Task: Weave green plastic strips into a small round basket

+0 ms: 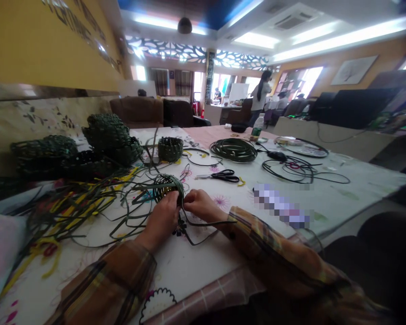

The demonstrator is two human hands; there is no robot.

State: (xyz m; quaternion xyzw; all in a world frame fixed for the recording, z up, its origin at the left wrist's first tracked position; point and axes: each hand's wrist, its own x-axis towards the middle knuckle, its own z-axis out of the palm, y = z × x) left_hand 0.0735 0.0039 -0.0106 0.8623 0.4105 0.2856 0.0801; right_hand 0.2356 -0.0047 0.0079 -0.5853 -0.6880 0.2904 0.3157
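Hands weaving a small green basket

Green flat strips form a small, round, half-woven basket (pixel 167 187) near the middle of the white flowered tablecloth (pixel 325 198). Left hand (pixel 162 219) curls closed around its near side; right hand (pixel 200 205) pinches a strip (pixel 206 223) at its right edge, fingers tightly together. Black-handled scissors (pixel 225 176) lie just beyond, finished woven baskets (pixel 111 135) far left

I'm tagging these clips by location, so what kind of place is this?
Probably a craft workshop in a lounge-like hall. Both hands, left hand and right hand, work on a half-woven basket; finished baskets, coiled strips and scissors lie on the table.
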